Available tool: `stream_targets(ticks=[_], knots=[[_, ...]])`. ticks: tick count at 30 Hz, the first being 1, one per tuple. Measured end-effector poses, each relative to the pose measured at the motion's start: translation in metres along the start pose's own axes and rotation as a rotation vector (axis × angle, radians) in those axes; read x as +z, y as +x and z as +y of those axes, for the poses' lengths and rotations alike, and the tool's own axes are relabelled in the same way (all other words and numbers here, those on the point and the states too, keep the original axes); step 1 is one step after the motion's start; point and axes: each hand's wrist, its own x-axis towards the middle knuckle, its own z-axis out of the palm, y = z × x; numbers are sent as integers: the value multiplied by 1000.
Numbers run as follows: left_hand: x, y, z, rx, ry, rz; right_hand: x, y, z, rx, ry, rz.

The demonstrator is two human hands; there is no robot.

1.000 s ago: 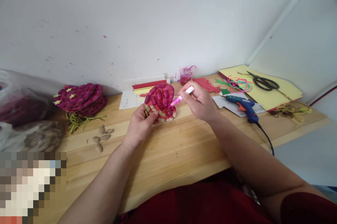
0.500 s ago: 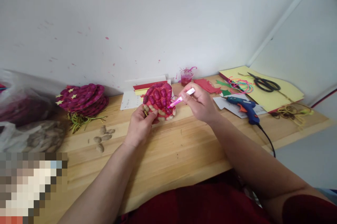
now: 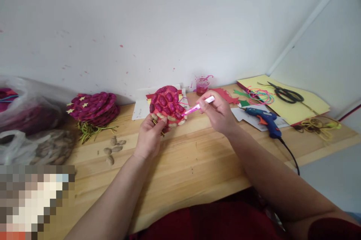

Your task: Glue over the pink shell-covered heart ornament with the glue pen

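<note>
Our left hand (image 3: 149, 136) pinches the lower edge of the shell disc (image 3: 167, 104) between thumb and fingers, holding it tilted up off the desk (image 3: 191, 161) with its face toward us. Most of its shells are painted magenta, and a row along the bottom is bare tan. Our right hand (image 3: 218, 112), just right of the disc, is closed around a thin brush (image 3: 199, 106) held like a pen, its pink tip touching the disc's lower right shells. Behind the disc lie white paper sheets (image 3: 140, 108), and behind it to the right stands a small cup of pink paint (image 3: 202, 85). Farther right of the disc lie a blue glue gun (image 3: 263, 116), coloured cords (image 3: 261, 94) and black scissors (image 3: 287, 93) on yellow paper (image 3: 313, 101). To the disc's left sit a stack of finished discs (image 3: 93, 106), a few loose shells (image 3: 113, 148) and, well apart, plastic bags (image 3: 34, 142).
</note>
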Motion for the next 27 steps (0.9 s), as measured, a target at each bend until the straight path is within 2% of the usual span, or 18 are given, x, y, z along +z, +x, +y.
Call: stream_targets(ticks=[3,10,18,20,23,25,27], knots=[[1,-1,0,4,11,-24,1,0,0,-10,11,6],[1,1,0,8,-46,27,1,1,2,-8,-8,39],[-1,4,-1,40,-69,77,1,0,0,6,-61,20],[-2,4,-1,38,-66,93,-3,4,4,-6,-49,94],[-2,5,-3,22,-69,108,-19,21,10,0,-55,315],[-1,6,-4,23,-81,117,-34,41,12,0,-173,436],[-1,6,-5,30,-83,115,-47,64,13,3,-411,473]])
